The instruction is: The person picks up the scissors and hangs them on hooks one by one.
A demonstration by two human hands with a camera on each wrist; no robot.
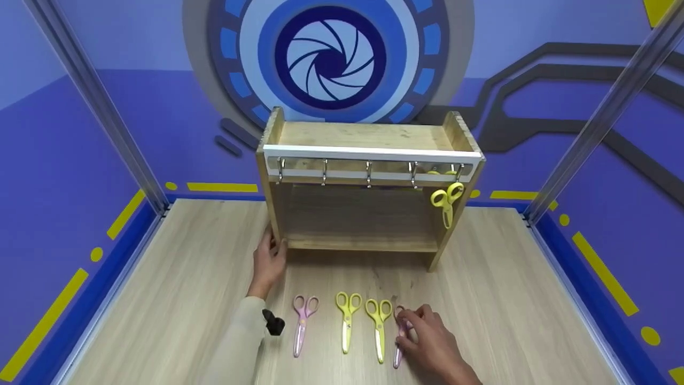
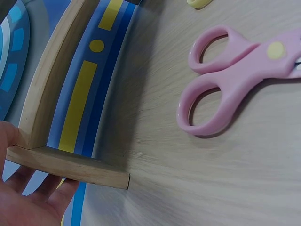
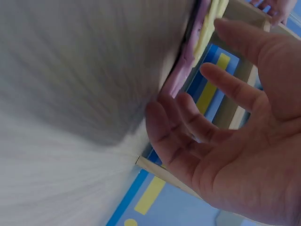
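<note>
nearest us, the right hand [image 1: 433,342] is over the right pink scissors [image 3: 183,73], which lie on the table [image 1: 203,278]. its fingers are loosely bent, the thumb standing apart from them, with the fingertips by the handles; we cannot tell whether they touch. just left of these we see the first yellow scissors [image 1: 379,323], then the second yellow scissors [image 1: 347,318], and farther left the left pink scissors [image 1: 302,318]. all four lie in a row, handles toward the rack [image 1: 363,219], blade tips toward us.

past a pale sleeve [image 1: 235,342] with a small black device [image 1: 274,324] near its cuff, the left hand [image 1: 268,264] is clamped on the rack's left side panel, low down, thumb on one face and fingers on the other. the rack is wooden, with a white rail [image 1: 347,151] across its upper front and five hooks [image 1: 368,174] in a row. on the rightmost we see the hung scissors [image 1: 448,202], yellow, blades down. farthest off, a blue wall [image 1: 160,133] bears a round emblem [image 1: 330,63].
</note>
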